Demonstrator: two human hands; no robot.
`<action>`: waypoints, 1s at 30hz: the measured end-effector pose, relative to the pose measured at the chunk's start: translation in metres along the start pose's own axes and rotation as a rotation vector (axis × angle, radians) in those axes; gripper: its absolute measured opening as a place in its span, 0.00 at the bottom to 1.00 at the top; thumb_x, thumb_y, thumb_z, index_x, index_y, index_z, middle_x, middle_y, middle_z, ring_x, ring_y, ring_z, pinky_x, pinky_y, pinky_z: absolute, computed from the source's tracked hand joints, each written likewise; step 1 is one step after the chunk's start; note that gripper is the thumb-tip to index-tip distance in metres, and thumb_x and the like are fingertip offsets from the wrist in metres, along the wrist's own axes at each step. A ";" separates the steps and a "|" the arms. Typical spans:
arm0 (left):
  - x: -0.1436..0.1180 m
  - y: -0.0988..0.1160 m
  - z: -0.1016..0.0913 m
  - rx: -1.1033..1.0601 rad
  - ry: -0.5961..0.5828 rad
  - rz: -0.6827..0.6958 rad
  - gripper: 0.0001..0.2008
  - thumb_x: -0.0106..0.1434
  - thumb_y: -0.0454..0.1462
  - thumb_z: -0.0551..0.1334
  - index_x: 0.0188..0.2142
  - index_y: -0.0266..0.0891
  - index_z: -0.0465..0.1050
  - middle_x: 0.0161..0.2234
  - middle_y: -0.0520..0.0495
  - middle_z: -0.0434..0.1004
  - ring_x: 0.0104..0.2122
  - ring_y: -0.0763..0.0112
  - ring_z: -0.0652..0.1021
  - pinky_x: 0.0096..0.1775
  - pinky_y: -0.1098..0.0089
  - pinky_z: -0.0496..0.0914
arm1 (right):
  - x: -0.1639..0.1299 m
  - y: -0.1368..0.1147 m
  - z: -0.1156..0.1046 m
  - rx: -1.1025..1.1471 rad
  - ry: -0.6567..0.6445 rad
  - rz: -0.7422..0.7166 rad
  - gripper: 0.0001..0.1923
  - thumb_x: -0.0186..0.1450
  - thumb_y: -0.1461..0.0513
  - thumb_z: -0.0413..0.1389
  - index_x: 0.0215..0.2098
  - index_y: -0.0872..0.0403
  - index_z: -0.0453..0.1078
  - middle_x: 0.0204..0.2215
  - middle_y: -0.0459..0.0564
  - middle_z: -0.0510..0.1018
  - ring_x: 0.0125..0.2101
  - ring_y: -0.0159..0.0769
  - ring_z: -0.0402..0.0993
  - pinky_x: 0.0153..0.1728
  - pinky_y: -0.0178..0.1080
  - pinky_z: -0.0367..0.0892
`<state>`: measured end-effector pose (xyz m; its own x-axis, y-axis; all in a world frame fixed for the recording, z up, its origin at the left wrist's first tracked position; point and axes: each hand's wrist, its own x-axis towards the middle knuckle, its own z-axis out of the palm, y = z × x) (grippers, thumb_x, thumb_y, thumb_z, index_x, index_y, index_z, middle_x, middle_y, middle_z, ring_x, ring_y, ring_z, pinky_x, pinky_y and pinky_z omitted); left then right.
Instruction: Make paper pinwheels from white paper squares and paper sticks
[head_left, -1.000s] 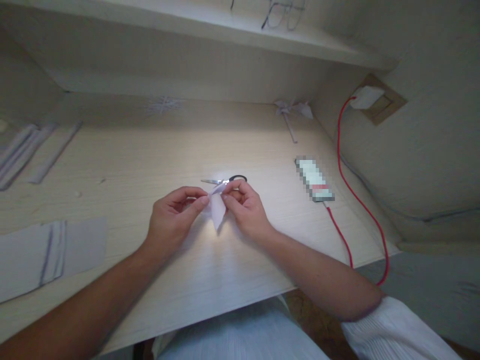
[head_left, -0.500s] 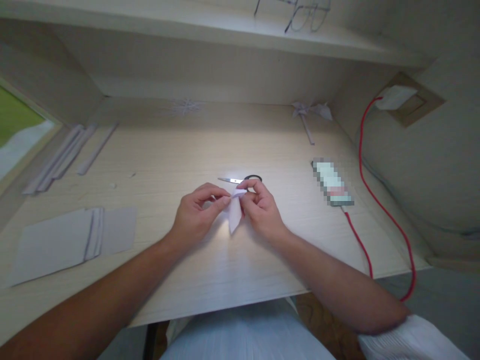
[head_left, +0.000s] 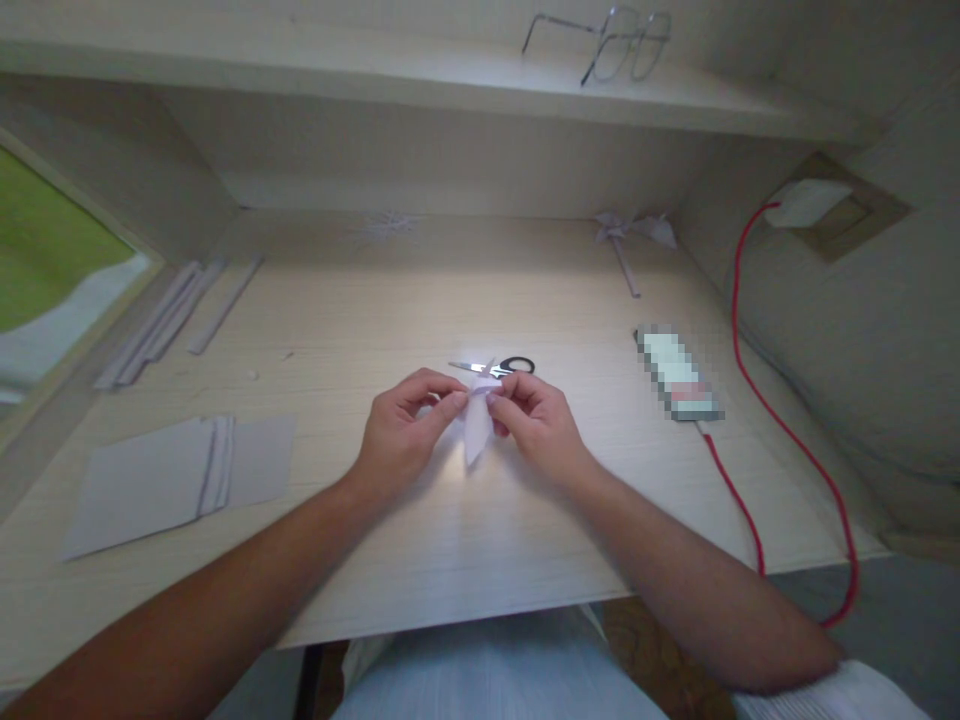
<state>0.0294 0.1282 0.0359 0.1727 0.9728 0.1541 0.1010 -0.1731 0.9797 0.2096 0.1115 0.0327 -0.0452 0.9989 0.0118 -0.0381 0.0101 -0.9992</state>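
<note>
While no writing legible, folded paper (head_left: 478, 428) in pinching grip of left hand (head_left: 405, 430), right hand (head_left: 536, 425).

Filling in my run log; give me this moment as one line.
left hand: pinching folded paper | right hand: pinching same paper | scissors: on desk behind

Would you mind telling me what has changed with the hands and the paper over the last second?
Very little. The left hand and right hand still pinch the small folded paper between their fingertips above the desk; only the camera view shifted. The scissors, the phone and the paper sheets lie as before.
</note>
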 end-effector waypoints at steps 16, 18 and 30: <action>0.000 -0.005 -0.002 0.017 -0.086 0.032 0.07 0.63 0.42 0.70 0.36 0.42 0.81 0.36 0.46 0.81 0.39 0.63 0.78 0.42 0.65 0.70 | -0.004 -0.003 -0.002 -0.082 -0.100 -0.065 0.09 0.67 0.58 0.57 0.29 0.52 0.72 0.23 0.43 0.69 0.25 0.32 0.62 0.27 0.36 0.58; -0.001 -0.006 -0.002 0.024 -0.092 0.052 0.06 0.63 0.42 0.70 0.36 0.42 0.82 0.36 0.46 0.81 0.39 0.63 0.79 0.43 0.64 0.71 | -0.004 -0.003 -0.002 -0.082 -0.109 -0.069 0.09 0.67 0.59 0.57 0.29 0.52 0.71 0.23 0.43 0.69 0.25 0.32 0.62 0.27 0.36 0.58; -0.001 -0.005 -0.001 0.047 -0.073 0.106 0.05 0.62 0.41 0.71 0.34 0.42 0.82 0.35 0.45 0.82 0.39 0.62 0.79 0.44 0.62 0.71 | -0.005 -0.003 -0.002 -0.106 -0.179 -0.115 0.11 0.70 0.56 0.56 0.31 0.52 0.69 0.26 0.44 0.69 0.27 0.33 0.63 0.31 0.37 0.60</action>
<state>0.0282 0.1279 0.0309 0.2557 0.9352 0.2451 0.1240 -0.2831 0.9510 0.2123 0.1067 0.0358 -0.2233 0.9670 0.1226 0.0513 0.1373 -0.9892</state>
